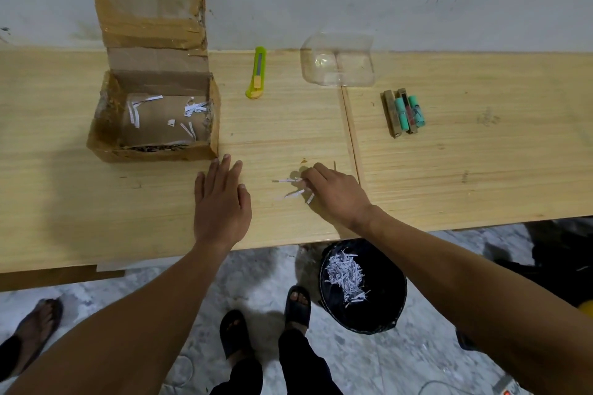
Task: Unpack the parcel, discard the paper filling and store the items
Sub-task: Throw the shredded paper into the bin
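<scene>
Curling right hand, seemingly on paper strips.

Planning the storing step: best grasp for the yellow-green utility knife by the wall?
Grip the utility knife across the narrow width of its body, near mid-length, coming straight down. It lies flat on the table with its long axis running away from the person, both long sides clear; cardboard box and clear container stand apart.

A single wide-angle head view looks steeply down and forward from close above the desk, floor visible beneath its near edge.
</scene>
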`<state>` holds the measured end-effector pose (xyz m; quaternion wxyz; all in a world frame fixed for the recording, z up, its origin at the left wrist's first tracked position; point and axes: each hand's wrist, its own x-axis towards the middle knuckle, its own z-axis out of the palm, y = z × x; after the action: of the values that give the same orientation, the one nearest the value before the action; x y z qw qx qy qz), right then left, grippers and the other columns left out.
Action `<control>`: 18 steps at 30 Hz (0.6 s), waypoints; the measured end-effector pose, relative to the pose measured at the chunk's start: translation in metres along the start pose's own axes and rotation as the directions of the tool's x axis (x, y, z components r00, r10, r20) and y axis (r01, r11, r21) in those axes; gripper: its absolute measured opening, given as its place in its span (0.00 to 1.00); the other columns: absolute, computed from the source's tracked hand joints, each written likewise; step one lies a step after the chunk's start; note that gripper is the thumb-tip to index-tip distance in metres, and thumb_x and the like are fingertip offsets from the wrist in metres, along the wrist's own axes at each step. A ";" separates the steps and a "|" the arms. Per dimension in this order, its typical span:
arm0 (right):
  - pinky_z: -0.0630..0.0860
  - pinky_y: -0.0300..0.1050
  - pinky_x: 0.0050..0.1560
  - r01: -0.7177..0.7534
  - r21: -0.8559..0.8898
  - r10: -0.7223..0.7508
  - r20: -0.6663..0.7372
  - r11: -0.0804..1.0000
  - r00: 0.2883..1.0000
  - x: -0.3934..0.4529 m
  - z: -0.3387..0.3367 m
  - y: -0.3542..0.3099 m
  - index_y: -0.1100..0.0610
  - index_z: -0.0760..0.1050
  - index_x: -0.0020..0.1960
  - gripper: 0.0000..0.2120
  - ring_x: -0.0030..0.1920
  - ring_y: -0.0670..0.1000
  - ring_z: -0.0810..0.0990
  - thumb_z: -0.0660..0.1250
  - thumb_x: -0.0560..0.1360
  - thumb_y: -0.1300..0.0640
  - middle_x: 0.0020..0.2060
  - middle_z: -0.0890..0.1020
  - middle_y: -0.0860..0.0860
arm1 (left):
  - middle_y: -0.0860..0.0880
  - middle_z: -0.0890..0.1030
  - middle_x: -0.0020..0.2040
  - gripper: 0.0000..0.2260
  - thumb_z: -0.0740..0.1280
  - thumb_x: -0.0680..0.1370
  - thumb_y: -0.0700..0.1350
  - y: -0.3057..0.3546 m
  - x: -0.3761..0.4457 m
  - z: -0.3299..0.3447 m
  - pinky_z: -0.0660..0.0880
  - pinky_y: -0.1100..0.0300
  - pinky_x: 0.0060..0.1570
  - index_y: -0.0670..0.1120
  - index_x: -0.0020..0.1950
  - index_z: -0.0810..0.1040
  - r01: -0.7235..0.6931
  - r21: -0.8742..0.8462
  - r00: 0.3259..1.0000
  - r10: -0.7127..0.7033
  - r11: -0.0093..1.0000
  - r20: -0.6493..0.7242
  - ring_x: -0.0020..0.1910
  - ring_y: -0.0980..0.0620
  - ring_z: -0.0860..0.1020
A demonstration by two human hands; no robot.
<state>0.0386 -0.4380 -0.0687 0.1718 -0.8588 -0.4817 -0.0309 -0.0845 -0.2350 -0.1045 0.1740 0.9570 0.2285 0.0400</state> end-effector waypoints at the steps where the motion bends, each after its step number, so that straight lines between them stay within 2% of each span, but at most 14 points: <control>1: 0.64 0.42 0.22 -0.024 0.016 0.024 -0.007 1.000 1.000 -0.001 -0.004 0.000 0.57 0.71 0.53 0.11 0.29 0.55 0.76 0.55 0.78 0.52 0.41 0.79 0.53 | 0.49 0.59 0.79 0.22 0.52 0.81 0.47 0.000 0.000 -0.001 0.47 0.47 0.77 0.49 0.75 0.63 0.002 -0.005 1.000 -0.002 1.000 0.006 0.79 0.49 0.53; 4: 0.70 0.45 0.27 -0.169 0.134 0.179 -0.062 0.976 0.982 -0.007 -0.019 -0.003 0.56 0.71 0.54 0.08 0.32 0.56 0.77 0.57 0.82 0.52 0.43 0.80 0.54 | 0.49 0.58 0.79 0.22 0.53 0.81 0.47 0.000 0.001 -0.001 0.46 0.47 0.77 0.49 0.76 0.62 0.003 -0.019 1.000 -0.002 1.000 0.023 0.79 0.50 0.51; 6: 0.71 0.43 0.32 -0.321 0.283 0.356 -0.079 0.904 0.931 -0.017 -0.032 -0.007 0.58 0.74 0.54 0.10 0.34 0.52 0.78 0.59 0.82 0.52 0.40 0.80 0.50 | 0.48 0.59 0.79 0.22 0.52 0.80 0.47 0.001 0.001 -0.002 0.47 0.47 0.77 0.48 0.76 0.63 -0.002 -0.029 1.000 0.002 1.000 0.010 0.79 0.49 0.53; 8: 0.67 0.38 0.32 -0.444 0.407 0.517 -0.084 0.798 0.852 -0.033 -0.042 -0.012 0.56 0.75 0.53 0.09 0.31 0.43 0.74 0.60 0.82 0.52 0.33 0.76 0.43 | 0.46 0.62 0.78 0.23 0.51 0.79 0.47 0.002 0.000 -0.002 0.50 0.45 0.76 0.47 0.75 0.65 -0.011 -0.021 1.000 0.011 1.000 -0.022 0.78 0.47 0.56; 10: 0.65 0.40 0.30 -0.522 0.474 0.631 -0.098 0.709 0.769 -0.053 -0.047 -0.015 0.56 0.75 0.53 0.08 0.30 0.45 0.72 0.60 0.82 0.52 0.30 0.74 0.44 | 0.45 0.64 0.77 0.23 0.53 0.78 0.47 0.002 0.000 -0.002 0.52 0.44 0.75 0.46 0.74 0.67 -0.021 -0.013 0.999 0.021 1.000 -0.045 0.77 0.45 0.58; 12: 0.65 0.43 0.30 -0.570 0.502 0.705 -0.119 0.651 0.700 -0.070 -0.050 -0.017 0.57 0.75 0.53 0.08 0.30 0.47 0.73 0.60 0.82 0.53 0.30 0.76 0.48 | 0.45 0.65 0.76 0.23 0.54 0.78 0.47 0.002 0.001 -0.001 0.53 0.43 0.75 0.45 0.73 0.67 -0.027 -0.021 0.998 0.026 0.999 -0.051 0.77 0.44 0.59; 16: 0.59 0.36 0.26 -0.627 0.563 0.827 -0.214 0.539 0.519 -0.086 -0.062 -0.013 0.59 0.75 0.52 0.08 0.26 0.43 0.68 0.60 0.82 0.55 0.27 0.72 0.47 | 0.44 0.65 0.76 0.23 0.54 0.78 0.47 0.002 -0.001 0.001 0.53 0.43 0.74 0.45 0.72 0.68 -0.036 -0.043 0.997 0.032 0.998 -0.076 0.76 0.43 0.60; 18: 0.59 0.37 0.26 -0.629 0.587 0.852 -0.245 0.510 0.462 -0.093 -0.067 -0.010 0.58 0.74 0.51 0.09 0.26 0.44 0.67 0.60 0.82 0.54 0.27 0.71 0.48 | 0.42 0.67 0.75 0.22 0.55 0.78 0.47 0.001 -0.001 0.001 0.54 0.42 0.73 0.44 0.72 0.69 -0.058 -0.033 0.994 0.055 0.998 -0.092 0.76 0.41 0.61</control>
<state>-0.0118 -0.5307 -0.0234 0.4651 -0.8820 0.0238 -0.0721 -0.0852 -0.2363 -0.1050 0.1791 0.9571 0.2082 0.0925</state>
